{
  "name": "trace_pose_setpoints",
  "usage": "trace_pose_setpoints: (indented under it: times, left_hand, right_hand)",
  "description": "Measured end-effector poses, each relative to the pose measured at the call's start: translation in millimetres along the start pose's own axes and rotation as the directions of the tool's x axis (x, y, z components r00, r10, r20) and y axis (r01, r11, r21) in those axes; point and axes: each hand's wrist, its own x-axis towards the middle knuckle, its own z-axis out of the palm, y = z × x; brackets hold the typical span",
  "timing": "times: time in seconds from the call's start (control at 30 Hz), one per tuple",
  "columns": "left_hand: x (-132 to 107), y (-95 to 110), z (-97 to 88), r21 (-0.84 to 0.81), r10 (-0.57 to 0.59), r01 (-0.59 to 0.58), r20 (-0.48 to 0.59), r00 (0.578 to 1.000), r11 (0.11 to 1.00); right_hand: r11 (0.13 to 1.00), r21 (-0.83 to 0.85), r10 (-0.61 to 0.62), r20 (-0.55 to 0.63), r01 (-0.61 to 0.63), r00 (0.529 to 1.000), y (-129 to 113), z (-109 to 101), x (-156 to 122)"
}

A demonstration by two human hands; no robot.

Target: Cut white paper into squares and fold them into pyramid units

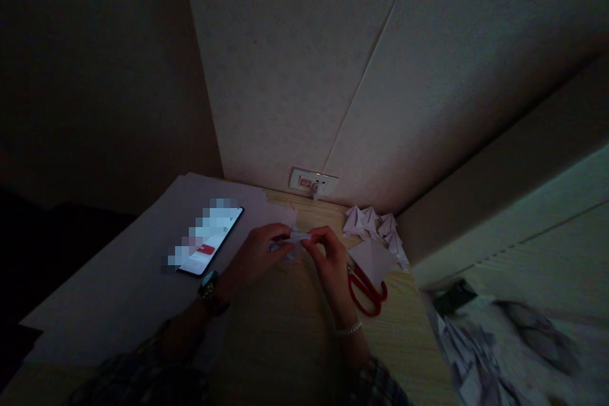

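Observation:
Over the middle of the wooden table [280,342], a small folded piece of white paper [299,237] is pinched between both my hands. My left hand [261,247] grips its left end between thumb and fingers. At the right end, my right hand [329,260] closes thumb and forefinger on it. Just right of that hand lie red-handled scissors [365,295], their blades partly covered by a flat folded paper square [373,258]. Several folded paper pieces [354,221] with pointed tips stand behind the square. The fine folds in my fingers are too dark to make out.
A lit phone [209,244] rests on large white paper sheets [118,292] at the left. The wall behind carries a socket [313,182] with something plugged in. Beyond the table's right edge, more folded paper [476,355] and a dark green item [454,297] lie lower down.

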Motion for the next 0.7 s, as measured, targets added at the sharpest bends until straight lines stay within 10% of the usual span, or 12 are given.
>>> trace_pose_setpoints:
  times: [0.7]
  left_hand:
    - [3.7, -4.1, -5.5, -0.252, -0.152, 0.172, 0.099, 0.983, 0.952]
  right_hand:
    - [0.991, 0.053, 0.12, 0.001, -0.12, 0.993, 8.8, -2.7, 1.4]
